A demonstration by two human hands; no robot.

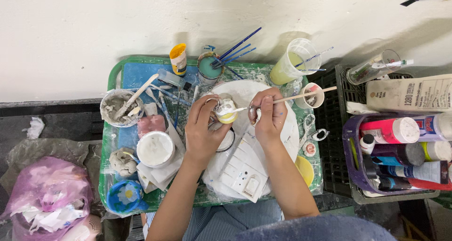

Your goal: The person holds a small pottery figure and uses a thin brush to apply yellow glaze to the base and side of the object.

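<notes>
Fingers (pixel 205 110) of the left hand (pixel 203 132) clamp a small yellow-and-white figurine (pixel 226 111) above the white plate (pixel 282 142); right hand (pixel 268 116) pinches a paintbrush (pixel 292 98) touching it. One slip probably smears paint, and that elbow could tip the yellowish water cup (pixel 295 61) just behind the plate.

cups (pixel 301 57) behind tray (pixel 113 76) | basket (pixel 351 142) right | bag (pixel 47 194) left, seemingly floor

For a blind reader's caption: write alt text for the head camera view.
Seen from above, the left hand holds a small yellow and white piece while the right hand touches a thin brush to it. Below lies a green tray crowded with cups, brushes and a white palette; a basket of paint bottles stands to the right.
</notes>
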